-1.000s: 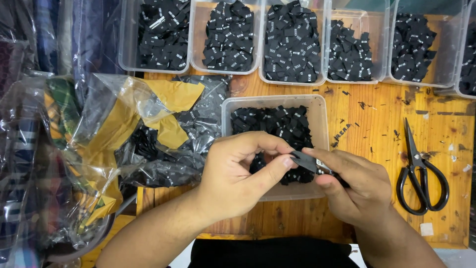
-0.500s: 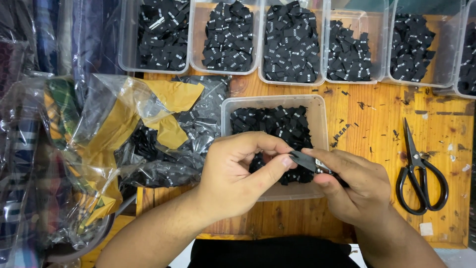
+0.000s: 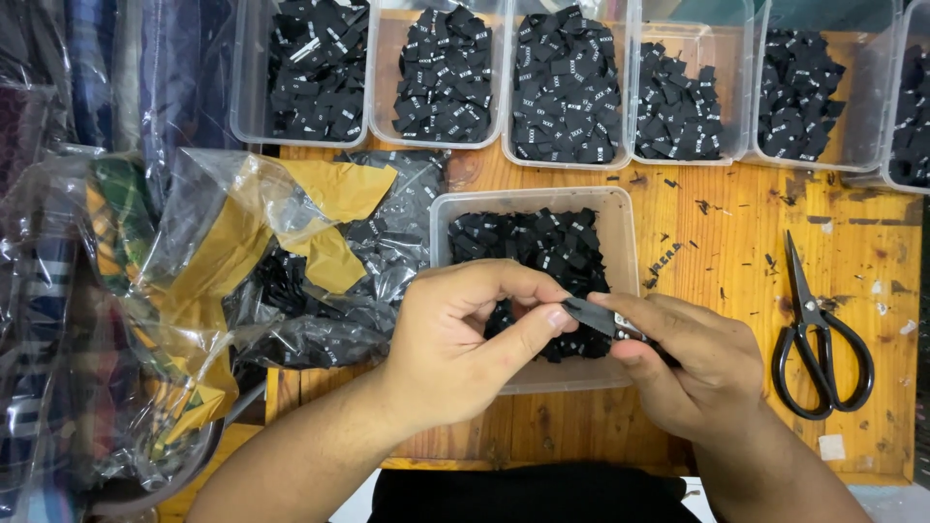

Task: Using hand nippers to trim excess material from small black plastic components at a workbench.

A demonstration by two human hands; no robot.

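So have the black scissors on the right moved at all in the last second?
No. The black scissors lie in the same spot on the wooden table, right of the clear tub, as in both earlier pictures.

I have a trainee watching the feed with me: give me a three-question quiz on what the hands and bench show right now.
1. True or false: both hands pinch the same black label.
2. Where do the scissors lie? A) in a tub B) on the bench, right of the right hand C) under the bag
3. What is directly under the left hand and the label?

Key: 1. True. 2. B. 3. The near tub of black labels.
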